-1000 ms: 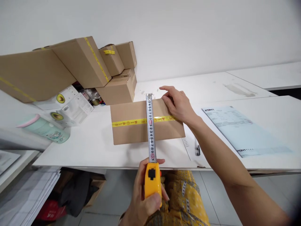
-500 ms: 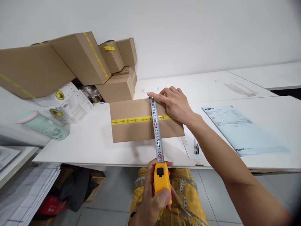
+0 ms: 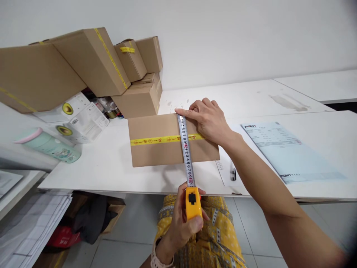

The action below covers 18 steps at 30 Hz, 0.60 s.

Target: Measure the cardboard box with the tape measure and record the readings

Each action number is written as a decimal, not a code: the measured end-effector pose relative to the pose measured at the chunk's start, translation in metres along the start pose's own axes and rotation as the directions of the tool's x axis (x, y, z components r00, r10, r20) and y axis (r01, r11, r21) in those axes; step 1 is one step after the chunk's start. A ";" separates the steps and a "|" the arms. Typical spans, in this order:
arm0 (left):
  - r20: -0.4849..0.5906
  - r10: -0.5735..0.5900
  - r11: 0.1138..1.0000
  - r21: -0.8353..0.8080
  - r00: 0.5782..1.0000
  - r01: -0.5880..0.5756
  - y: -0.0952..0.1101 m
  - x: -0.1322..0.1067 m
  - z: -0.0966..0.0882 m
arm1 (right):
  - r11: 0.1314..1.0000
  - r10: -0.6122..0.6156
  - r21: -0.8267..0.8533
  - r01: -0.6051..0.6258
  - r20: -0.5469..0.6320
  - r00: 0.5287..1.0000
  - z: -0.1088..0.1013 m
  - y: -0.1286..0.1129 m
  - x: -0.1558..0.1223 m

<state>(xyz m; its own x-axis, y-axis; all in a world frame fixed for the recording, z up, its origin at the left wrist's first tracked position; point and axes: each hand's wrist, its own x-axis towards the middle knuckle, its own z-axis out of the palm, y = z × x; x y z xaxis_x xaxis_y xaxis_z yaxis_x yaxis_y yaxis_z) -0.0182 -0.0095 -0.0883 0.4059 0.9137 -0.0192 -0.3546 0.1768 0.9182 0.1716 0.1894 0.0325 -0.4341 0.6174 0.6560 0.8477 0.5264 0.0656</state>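
A cardboard box with a band of yellow printed tape lies on the white table in front of me. Across its top runs the metal blade of a tape measure, drawn out past the near edge to just beyond the 20 mark. My left hand is closed around the yellow case, just off the table's front edge. At the box's far edge my right hand pins the blade's end under its index finger, the other fingers curled and resting against the box. The blade's very tip is hidden there.
Several cardboard boxes are stacked at the back left, above white cartons with avocado pictures. A mint-green tumbler lies in front of them. To the right are a pale blue printed form and a small black-and-clear object on white paper.
My left hand has raised the tape measure's case slightly towards the box. My right hand keeps its place at the far edge. The whole view has shifted a little.
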 end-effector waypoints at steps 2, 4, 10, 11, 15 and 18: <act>0.028 -0.009 1.000 -0.013 1.000 0.010 -0.002 0.000 -0.005 | 1.000 0.002 -0.008 -0.002 -0.004 1.000 0.000 0.000 0.000; 0.057 0.011 0.999 -0.032 0.998 -0.009 -0.005 0.000 -0.011 | 1.000 0.000 -0.016 0.000 -0.007 1.000 0.000 -0.001 -0.001; 0.111 0.032 0.998 -0.060 0.993 -0.026 -0.011 0.001 -0.030 | 1.000 -0.002 -0.031 0.002 -0.001 1.000 0.000 -0.001 -0.001; 0.117 0.026 0.998 -0.057 0.993 -0.019 -0.010 0.001 -0.032 | 1.000 0.001 -0.031 -0.001 -0.001 1.000 0.000 -0.002 -0.001; 0.122 0.022 0.999 -0.046 0.992 -0.017 -0.008 0.000 -0.038 | 0.999 0.013 -0.031 -0.013 0.004 1.000 -0.001 -0.004 -0.001; 0.106 0.002 0.999 -0.037 0.994 0.002 -0.008 0.001 -0.038 | 0.999 0.014 -0.032 -0.014 -0.001 1.000 -0.001 -0.005 -0.002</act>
<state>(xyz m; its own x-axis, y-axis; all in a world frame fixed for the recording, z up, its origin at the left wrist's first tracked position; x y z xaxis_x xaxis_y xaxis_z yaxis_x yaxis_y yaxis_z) -0.0471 0.0039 -0.1106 0.4926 0.8699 0.0246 -0.3849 0.1924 0.9027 0.1683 0.1849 0.0316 -0.4219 0.6244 0.6573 0.8631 0.4986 0.0803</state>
